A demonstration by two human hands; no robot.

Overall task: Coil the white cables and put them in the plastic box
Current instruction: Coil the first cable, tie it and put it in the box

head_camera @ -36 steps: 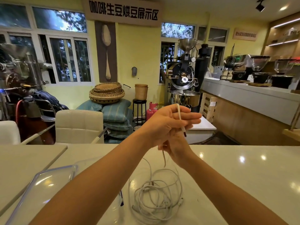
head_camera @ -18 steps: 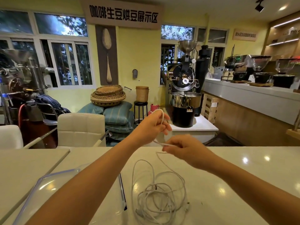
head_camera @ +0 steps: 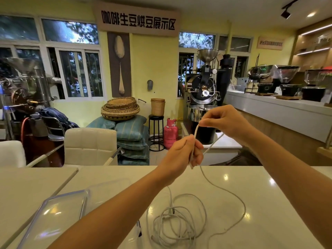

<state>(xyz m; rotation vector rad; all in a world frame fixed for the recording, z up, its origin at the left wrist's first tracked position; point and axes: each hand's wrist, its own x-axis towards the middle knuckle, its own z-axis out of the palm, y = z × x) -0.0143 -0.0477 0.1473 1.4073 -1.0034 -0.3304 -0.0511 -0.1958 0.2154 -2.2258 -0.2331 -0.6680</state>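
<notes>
Head view: the right hand has risen above the left hand, pinching the white cable — a near-upright stretch runs down into the gripping left fist. The loose tangle lies lower centre, and the plastic box sits lower left — nearer the left hand.

Plastic box partly behind left forearm

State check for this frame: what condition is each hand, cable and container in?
Left hand: gripping the held cable.
Right hand: pinching the same cable higher up.
Held cable: stretched between the hands, tail trailing onto the table.
Cable pile: loose and tangled on the table, uncoiled.
Plastic box: on the table, no cable seen inside.
</notes>
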